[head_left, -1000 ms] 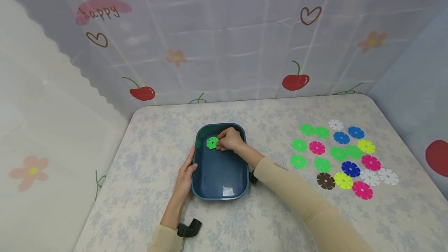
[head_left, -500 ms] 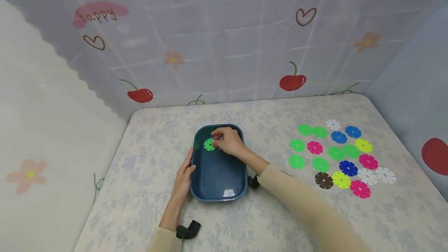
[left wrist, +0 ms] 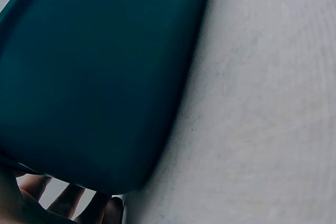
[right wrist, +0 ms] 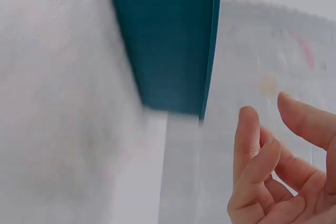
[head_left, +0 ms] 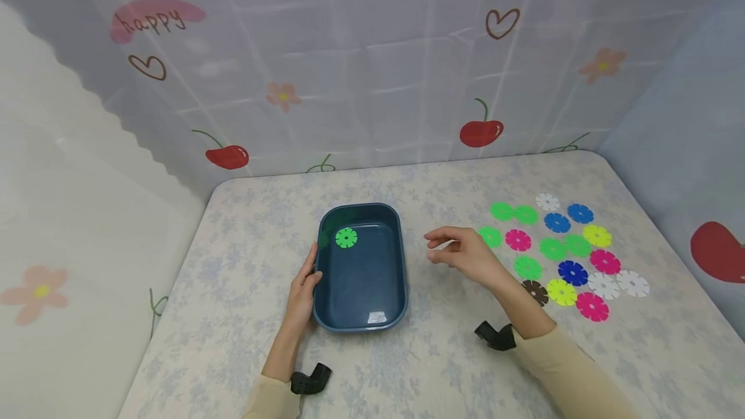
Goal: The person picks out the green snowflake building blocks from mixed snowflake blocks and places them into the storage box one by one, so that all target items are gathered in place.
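A dark blue plastic tub (head_left: 361,302) with rounded corners sits on the table in the head view, and its wall fills much of the left wrist view. One green notched disc (head_left: 346,238) lies inside it, toward the far left. My left hand (head_left: 300,296) grips the tub's left side, thumb at the rim, fingers along the outer wall (left wrist: 94,93). Right of the tub, my right hand (head_left: 465,254) is in the air, holding nothing. Its thumb and fingers are bent and apart in the right wrist view, where the tub's outer side (right wrist: 168,40) also shows.
Several notched discs lie spread at the right of the table (head_left: 262,231): green (head_left: 528,268), pink (head_left: 592,307), blue (head_left: 573,273), yellow (head_left: 561,291), white (head_left: 632,283) and a brown one (head_left: 535,292) partly behind the right forearm. A printed curtain (head_left: 361,70) hangs behind the table.
My right hand has let go of the green disc in the tub, lifted out and moved right toward the loose discs. The left hand stays on the tub.
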`<state>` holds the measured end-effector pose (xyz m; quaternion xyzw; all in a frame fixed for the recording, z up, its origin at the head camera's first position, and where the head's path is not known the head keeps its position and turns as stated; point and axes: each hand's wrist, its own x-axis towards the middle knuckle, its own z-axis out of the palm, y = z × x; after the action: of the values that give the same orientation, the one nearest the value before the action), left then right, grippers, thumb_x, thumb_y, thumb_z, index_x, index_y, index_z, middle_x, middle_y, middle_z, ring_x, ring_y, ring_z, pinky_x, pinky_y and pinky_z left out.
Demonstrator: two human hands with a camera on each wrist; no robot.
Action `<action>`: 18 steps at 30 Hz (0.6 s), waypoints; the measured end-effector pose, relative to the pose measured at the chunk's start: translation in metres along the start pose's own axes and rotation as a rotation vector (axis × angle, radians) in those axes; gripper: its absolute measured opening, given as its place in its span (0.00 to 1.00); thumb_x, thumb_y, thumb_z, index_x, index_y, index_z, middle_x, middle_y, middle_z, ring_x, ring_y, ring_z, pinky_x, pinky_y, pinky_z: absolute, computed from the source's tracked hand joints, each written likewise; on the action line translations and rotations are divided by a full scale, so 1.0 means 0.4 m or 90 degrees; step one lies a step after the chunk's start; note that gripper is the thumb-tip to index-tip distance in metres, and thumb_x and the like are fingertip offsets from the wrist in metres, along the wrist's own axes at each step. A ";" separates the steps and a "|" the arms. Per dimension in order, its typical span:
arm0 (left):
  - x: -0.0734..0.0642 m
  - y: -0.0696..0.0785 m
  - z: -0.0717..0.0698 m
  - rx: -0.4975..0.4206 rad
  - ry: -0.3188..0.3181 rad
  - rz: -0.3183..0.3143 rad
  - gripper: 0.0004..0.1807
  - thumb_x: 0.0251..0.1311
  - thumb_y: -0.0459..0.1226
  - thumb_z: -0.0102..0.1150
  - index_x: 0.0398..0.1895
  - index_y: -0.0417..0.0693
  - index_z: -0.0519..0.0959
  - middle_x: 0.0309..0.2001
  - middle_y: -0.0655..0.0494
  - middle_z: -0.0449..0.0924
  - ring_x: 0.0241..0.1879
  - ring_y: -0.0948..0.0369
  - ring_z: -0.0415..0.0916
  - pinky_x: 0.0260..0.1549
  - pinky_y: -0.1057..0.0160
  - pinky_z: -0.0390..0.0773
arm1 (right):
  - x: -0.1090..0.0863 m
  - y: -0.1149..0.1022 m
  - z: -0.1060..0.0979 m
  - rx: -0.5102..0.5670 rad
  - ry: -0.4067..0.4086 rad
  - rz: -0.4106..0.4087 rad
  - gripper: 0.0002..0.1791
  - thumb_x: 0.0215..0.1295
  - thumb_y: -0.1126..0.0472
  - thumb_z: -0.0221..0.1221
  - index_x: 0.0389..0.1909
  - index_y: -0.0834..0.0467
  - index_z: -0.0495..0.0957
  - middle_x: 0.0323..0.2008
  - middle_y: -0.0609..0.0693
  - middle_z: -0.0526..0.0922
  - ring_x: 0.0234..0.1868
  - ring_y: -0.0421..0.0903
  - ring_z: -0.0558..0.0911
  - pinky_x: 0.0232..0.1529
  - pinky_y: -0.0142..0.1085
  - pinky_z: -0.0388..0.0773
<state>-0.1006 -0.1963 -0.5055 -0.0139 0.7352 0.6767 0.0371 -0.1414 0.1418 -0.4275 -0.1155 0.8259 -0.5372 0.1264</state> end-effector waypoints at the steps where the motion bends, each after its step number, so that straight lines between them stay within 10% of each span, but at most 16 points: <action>1: 0.000 0.000 0.000 0.000 0.000 -0.001 0.30 0.76 0.37 0.36 0.78 0.63 0.49 0.79 0.65 0.41 0.79 0.57 0.34 0.75 0.45 0.40 | -0.018 0.016 -0.022 -0.005 0.011 0.012 0.22 0.63 0.59 0.64 0.58 0.62 0.78 0.48 0.61 0.82 0.39 0.53 0.85 0.40 0.43 0.80; 11: 0.000 0.001 -0.001 -0.001 0.004 -0.004 0.30 0.76 0.36 0.35 0.78 0.66 0.50 0.79 0.64 0.42 0.79 0.57 0.34 0.75 0.45 0.41 | -0.152 0.141 -0.222 -0.076 0.135 0.119 0.31 0.68 0.51 0.60 0.66 0.64 0.69 0.57 0.65 0.75 0.36 0.26 0.78 0.37 0.33 0.79; 18: 0.000 0.001 -0.001 -0.001 0.000 -0.006 0.30 0.76 0.36 0.35 0.78 0.65 0.50 0.79 0.65 0.41 0.79 0.58 0.34 0.75 0.46 0.40 | -0.185 0.195 -0.262 -0.117 0.165 0.186 0.33 0.68 0.49 0.60 0.66 0.66 0.69 0.58 0.67 0.74 0.39 0.33 0.76 0.39 0.32 0.79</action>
<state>-0.1006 -0.1967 -0.5051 -0.0170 0.7348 0.6769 0.0403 -0.1108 0.2868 -0.4519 0.0646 0.8888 -0.4456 0.0849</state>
